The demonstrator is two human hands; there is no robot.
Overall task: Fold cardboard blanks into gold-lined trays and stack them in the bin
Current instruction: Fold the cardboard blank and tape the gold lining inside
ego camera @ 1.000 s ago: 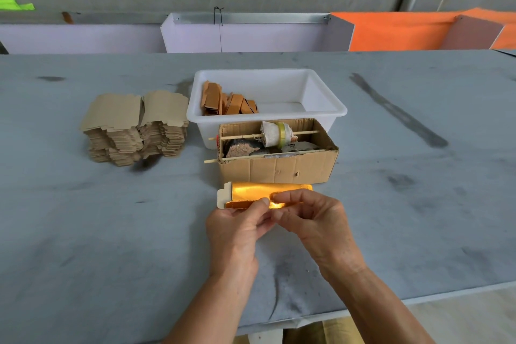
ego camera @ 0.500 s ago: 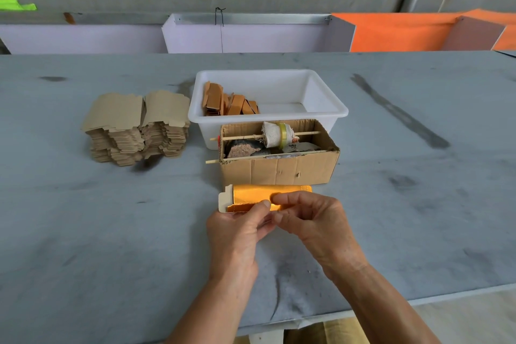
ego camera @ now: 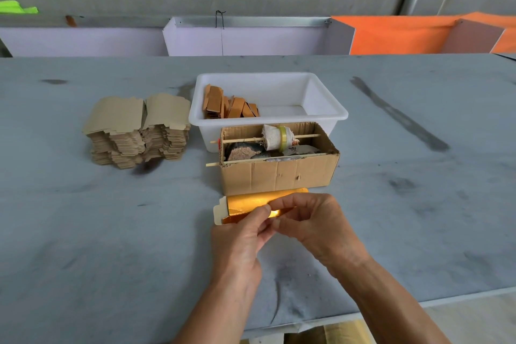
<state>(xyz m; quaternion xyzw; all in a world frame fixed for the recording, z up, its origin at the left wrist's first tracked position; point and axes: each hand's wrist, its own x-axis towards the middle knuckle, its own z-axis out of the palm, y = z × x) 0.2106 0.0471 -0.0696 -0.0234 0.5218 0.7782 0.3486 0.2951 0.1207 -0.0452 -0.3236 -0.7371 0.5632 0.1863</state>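
- Little changed since the earlier frames: blank [ego camera: 251, 202] a touch lower and nearer, hands closing tighter over its near edge.
- Left hand [ego camera: 243, 234] pinching the blank's near wall, thumb tip on the gold face, other fingers curled beneath.
- Right hand [ego camera: 312, 220] curled over the right part of the same wall, fingertips meeting the left thumb; held so, probably, to crease the long side upward.
- Blank at frame centre, just in front of the box [ego camera: 279, 176], gold lining up and catching glare; pale end flap standing free at its left end, right end hidden behind the right hand.
- Cannot tell whether the blank rests on the table [ego camera: 111, 260] or hangs just above it.
- Bin [ego camera: 332, 109] above the box, touching or nearly so; a few finished trays [ego camera: 231, 105] leaning on edge in its left part, most of its floor bare, so the task looks early.
- Stack [ego camera: 139, 131] of unfolded blanks at middle left, in two leaning piles, kept near for the next pick.
- Box holding a tape roll [ego camera: 276, 135] on a stick, with dark scraps below it.
- Compared with before: bin, box and stack unmoved; side wall no more raised than it was, fold seemingly not yet finished.
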